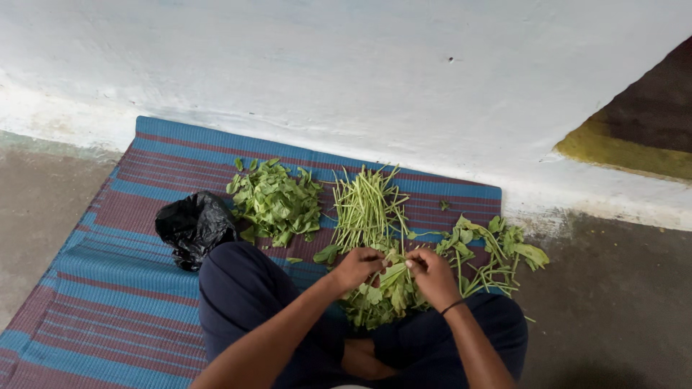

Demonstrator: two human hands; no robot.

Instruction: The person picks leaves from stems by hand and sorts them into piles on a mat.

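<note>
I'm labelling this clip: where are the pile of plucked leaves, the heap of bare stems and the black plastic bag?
pile of plucked leaves (277, 202), head view, middle of the heap.
heap of bare stems (367, 205), head view, centre of the bundle.
black plastic bag (193, 227), head view, its crumpled middle.

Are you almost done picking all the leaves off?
About halfway, it seems. Done: a pile of picked leaves and a heap of bare stems lie on the mat. In hand: the left hand and right hand both hold a leafy sprig over a small heap. Left: leafy stalks by the right knee still carry leaves.
</note>
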